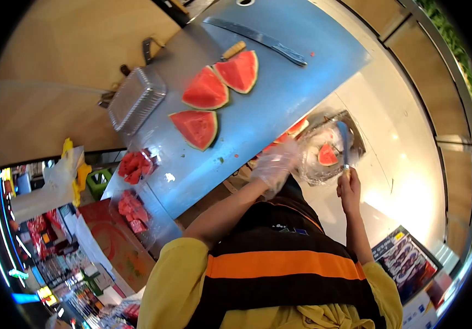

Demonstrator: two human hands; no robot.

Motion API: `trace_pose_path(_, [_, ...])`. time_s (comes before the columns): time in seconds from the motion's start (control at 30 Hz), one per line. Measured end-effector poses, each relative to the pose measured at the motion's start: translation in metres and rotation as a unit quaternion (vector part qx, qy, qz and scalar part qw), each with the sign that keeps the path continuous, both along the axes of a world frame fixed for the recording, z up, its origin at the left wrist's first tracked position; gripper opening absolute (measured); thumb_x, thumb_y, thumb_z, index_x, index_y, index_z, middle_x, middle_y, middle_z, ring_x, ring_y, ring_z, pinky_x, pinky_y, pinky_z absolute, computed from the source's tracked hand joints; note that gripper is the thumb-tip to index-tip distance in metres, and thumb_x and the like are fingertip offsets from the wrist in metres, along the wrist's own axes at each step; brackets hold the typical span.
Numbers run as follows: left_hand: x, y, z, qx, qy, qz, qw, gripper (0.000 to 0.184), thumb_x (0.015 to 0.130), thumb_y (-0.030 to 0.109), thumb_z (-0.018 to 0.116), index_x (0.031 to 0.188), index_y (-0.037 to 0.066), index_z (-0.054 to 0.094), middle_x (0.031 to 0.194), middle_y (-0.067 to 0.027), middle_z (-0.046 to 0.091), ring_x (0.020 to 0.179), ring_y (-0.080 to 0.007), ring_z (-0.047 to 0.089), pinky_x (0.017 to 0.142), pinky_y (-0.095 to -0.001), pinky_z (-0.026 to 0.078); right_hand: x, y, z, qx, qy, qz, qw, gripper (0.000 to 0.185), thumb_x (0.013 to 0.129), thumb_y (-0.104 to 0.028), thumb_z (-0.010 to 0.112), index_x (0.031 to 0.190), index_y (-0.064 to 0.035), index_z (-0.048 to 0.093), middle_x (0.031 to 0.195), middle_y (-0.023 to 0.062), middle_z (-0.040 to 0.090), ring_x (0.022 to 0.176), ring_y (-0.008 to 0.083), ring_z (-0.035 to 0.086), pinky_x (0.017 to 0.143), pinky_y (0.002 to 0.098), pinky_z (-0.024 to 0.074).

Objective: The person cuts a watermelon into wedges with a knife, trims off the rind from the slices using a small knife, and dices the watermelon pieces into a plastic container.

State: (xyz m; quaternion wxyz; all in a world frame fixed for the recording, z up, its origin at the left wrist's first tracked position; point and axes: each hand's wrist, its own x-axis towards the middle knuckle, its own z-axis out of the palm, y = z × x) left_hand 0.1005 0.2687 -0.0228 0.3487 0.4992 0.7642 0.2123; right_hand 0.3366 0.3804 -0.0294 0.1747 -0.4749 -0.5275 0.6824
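My right hand (349, 192) is closed round the handle of a knife (344, 141), its blade pointing away from me above a bin lined with clear plastic (308, 174). A red watermelon piece (327, 156) lies in that bin. My left hand (277, 165), in a clear plastic glove, is blurred by the table's front edge, its fingers unclear. Just beyond it show watermelon pieces with rind (297, 128); whether the hand touches them I cannot tell. On the metal table (269, 104) lie a watermelon wedge (196, 129), a second wedge (205, 89) and a third wedge (239, 71).
A long knife (258, 38) lies at the table's far side, near a wooden-handled tool (233, 50). Clear plastic containers (137, 100) stand at the left. Bagged red fruit chunks (135, 166) and more chunks (133, 210) sit at the near left. A poster box (406, 262) stands at lower right.
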Motion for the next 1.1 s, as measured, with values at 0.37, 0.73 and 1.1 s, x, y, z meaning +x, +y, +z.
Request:
trace_pose_path(0.37, [-0.163,-0.081,-0.011,-0.092,0.373,0.508,0.771,0.046,0.091,0.04,0.046,0.115,0.003,0.056,0.108,-0.0136,0.061,0.096,-0.0238,0.057,0.084,-0.0314,0.048,-0.262,-0.005,0.037,0.343,0.031,0.393,0.852,0.03,0.087,-0.018,0.057,0.111,-0.001,0.05,0.079,0.0237,0.061,0.076,0.0412,0.06,0.065,0.0469,0.046])
trace_pose_path(0.73, [-0.182,-0.135,-0.015,0.037,0.139,0.405,0.903,0.056,0.07,0.034,0.073,0.117,0.008,0.058,0.112,-0.0162,0.058,0.108,-0.0316,0.051,0.097,-0.0373,0.041,-0.317,-0.044,0.015,0.39,-0.098,0.441,0.802,0.025,0.087,-0.019,0.057,0.103,0.0003,0.05,0.078,0.0252,0.062,0.076,0.0425,0.06,0.067,0.0502,0.0463])
trace_pose_path(1.1, [-0.125,-0.161,-0.02,0.157,0.24,0.386,0.877,0.059,0.065,0.023,0.08,0.115,0.003,0.056,0.119,-0.0169,0.052,0.116,-0.0294,0.046,0.102,-0.0385,0.036,-0.226,-0.09,0.001,0.251,-0.093,0.351,0.897,0.029,0.091,-0.017,0.053,0.113,0.0008,0.047,0.073,0.0263,0.059,0.074,0.0445,0.059,0.064,0.047,0.0458])
